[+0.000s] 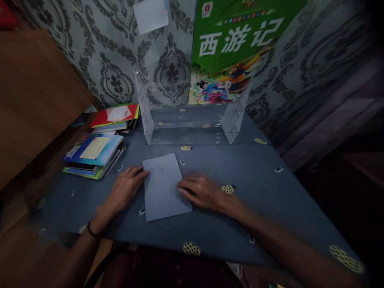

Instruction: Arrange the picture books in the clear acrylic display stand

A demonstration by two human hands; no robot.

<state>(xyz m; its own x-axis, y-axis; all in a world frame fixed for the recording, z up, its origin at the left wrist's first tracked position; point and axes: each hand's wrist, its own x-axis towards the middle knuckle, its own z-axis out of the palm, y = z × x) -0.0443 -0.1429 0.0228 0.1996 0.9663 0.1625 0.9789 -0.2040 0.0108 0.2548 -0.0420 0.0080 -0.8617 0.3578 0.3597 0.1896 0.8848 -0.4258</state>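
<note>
Fingers (138,175) of the left hand (127,186) are bent and touch the left side of a grey book (163,192). Fingers of the right hand (201,190) are curled at its right side, with the thumb close to the next finger. I cannot tell if either hand is gripping the book or just resting on it. The grey book lies flat and closed on the bench (270,212), between the two hands, nearer the front edge than the back edge.

Near the back edge is a clear rack (232,124). A big green book (228,56) stands up in its right part. Two piles of books are by the left edge: a blue-topped pile (112,145) in front, and a red-topped pile (132,112) nearer the back left corner. A dark band (92,231) goes around the left wrist. Yellow fruit pictures are on the bench.
</note>
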